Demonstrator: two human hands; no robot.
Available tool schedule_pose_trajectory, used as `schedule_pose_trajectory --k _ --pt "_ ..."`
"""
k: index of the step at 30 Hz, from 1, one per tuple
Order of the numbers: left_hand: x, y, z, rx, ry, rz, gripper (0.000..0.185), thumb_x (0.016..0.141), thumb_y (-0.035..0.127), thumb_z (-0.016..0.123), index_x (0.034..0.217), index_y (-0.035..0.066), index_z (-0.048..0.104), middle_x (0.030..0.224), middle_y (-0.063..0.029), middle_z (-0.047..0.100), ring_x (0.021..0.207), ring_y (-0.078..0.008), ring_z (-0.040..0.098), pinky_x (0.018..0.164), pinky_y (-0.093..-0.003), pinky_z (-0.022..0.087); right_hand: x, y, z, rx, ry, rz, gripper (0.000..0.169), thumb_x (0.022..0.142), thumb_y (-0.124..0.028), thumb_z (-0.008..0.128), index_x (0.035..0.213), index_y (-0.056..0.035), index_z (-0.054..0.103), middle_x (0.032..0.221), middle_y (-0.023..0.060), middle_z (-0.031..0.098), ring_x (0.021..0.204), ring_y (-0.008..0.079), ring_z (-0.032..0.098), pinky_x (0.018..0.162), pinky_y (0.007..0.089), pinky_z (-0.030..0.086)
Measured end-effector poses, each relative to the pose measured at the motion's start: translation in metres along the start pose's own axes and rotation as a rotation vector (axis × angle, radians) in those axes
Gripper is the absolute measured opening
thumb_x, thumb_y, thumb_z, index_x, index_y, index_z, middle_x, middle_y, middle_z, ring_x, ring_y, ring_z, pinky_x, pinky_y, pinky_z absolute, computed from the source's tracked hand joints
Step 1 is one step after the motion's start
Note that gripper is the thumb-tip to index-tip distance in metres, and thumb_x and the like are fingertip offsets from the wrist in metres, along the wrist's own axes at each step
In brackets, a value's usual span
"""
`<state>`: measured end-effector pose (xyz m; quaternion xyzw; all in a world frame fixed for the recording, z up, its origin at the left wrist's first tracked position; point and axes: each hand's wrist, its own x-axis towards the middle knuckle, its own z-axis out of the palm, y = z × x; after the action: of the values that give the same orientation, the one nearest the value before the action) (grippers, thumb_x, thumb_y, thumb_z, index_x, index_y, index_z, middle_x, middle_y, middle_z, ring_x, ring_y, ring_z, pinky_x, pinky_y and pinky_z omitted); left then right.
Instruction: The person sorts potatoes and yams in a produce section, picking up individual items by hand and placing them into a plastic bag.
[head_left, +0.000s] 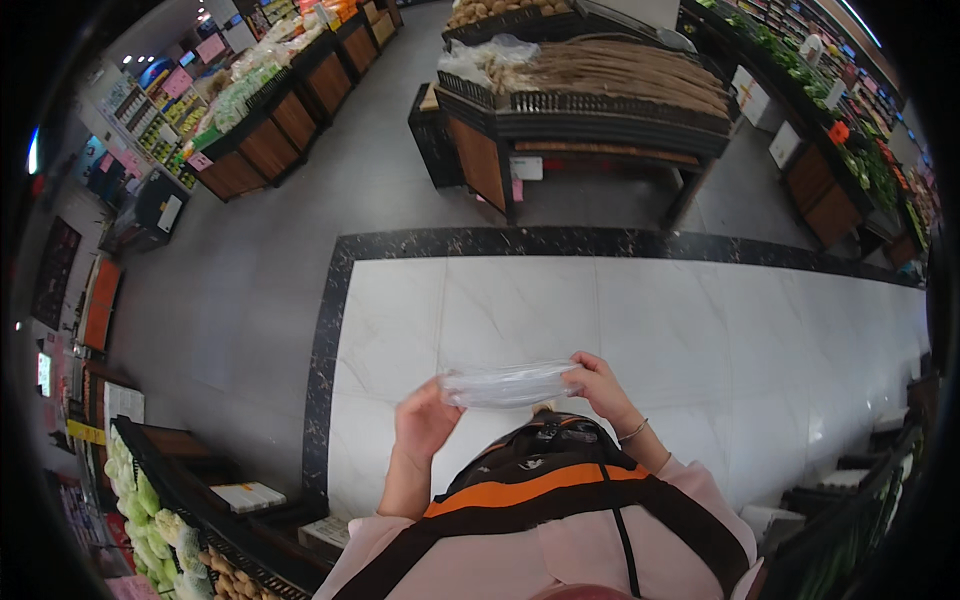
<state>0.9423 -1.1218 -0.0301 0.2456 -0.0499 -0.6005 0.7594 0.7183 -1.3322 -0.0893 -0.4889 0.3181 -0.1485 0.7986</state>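
Note:
A clear plastic bag (514, 384), bunched into a long strip, stretches level between my two hands in front of the apron. My left hand (426, 420) grips its left end and looks slightly blurred. At the right end, the thumb and fingers of my right hand (598, 386) pinch the plastic; a thin bracelet circles that wrist. Just below the bag is the black and orange apron (540, 480), worn over a pale pink top.
Ahead stands a display stand (615, 127) with long brown roots and bagged produce. Wooden produce bins (262, 146) line the upper left, a vegetable shelf (825, 180) the right. Cabbages (146, 517) and potatoes (232, 577) lie at lower left. White floor tiles (675, 337) have a dark border.

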Motion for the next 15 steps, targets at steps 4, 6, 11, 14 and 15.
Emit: schedule_pose_trajectory --k 4,6,11,14,15 --pt "0.064 0.024 0.046 0.653 0.098 0.030 0.032 0.079 -0.001 0.073 0.109 0.003 0.062 0.100 0.0019 0.060 0.093 -0.0076 0.053 0.085 -0.0234 0.041 0.105 -0.033 -0.015 -0.621 0.329 -0.591 0.014 0.077 -0.007 0.065 0.086 -0.0006 0.056 0.074 0.0043 0.058 0.067 0.0131 0.055 0.061 0.0269 0.047" --pt "0.094 0.046 0.039 0.725 0.275 0.101 0.026 0.080 -0.001 0.072 0.104 0.004 0.063 0.094 0.0030 0.060 0.088 -0.0063 0.052 0.081 -0.0219 0.041 0.151 -0.051 -0.006 -0.750 0.393 -0.708 0.014 0.078 -0.005 0.064 0.088 -0.0005 0.056 0.076 0.0079 0.061 0.069 0.0165 0.059 0.062 0.0295 0.050" --pt "0.142 0.078 0.030 0.878 0.500 0.256 0.011 0.082 -0.001 0.071 0.088 0.004 0.062 0.078 0.0055 0.055 0.071 -0.0031 0.046 0.066 -0.0194 0.039 0.252 -0.082 0.024 -0.535 0.312 -0.481 0.014 0.079 0.000 0.062 0.093 -0.0012 0.059 0.088 0.0132 0.066 0.079 0.0199 0.066 0.064 0.0332 0.054" --pt "0.169 0.099 0.002 0.874 0.711 0.414 0.013 0.082 0.000 0.069 0.080 0.004 0.057 0.074 0.0057 0.053 0.066 -0.0033 0.045 0.063 -0.0201 0.038 0.314 -0.099 0.062 -0.315 0.235 -0.396 0.009 0.084 0.001 0.058 0.092 -0.0010 0.060 0.087 0.0061 0.066 0.080 0.0119 0.061 0.074 0.0270 0.051" --pt "0.181 0.112 -0.009 0.896 0.764 0.463 0.013 0.081 0.000 0.069 0.079 0.004 0.056 0.073 0.0057 0.052 0.066 -0.0034 0.045 0.063 -0.0202 0.038 0.335 -0.105 0.069 -0.304 0.169 -0.394 0.010 0.084 0.001 0.059 0.094 -0.0012 0.061 0.088 0.0051 0.066 0.081 0.0114 0.061 0.076 0.0265 0.050"
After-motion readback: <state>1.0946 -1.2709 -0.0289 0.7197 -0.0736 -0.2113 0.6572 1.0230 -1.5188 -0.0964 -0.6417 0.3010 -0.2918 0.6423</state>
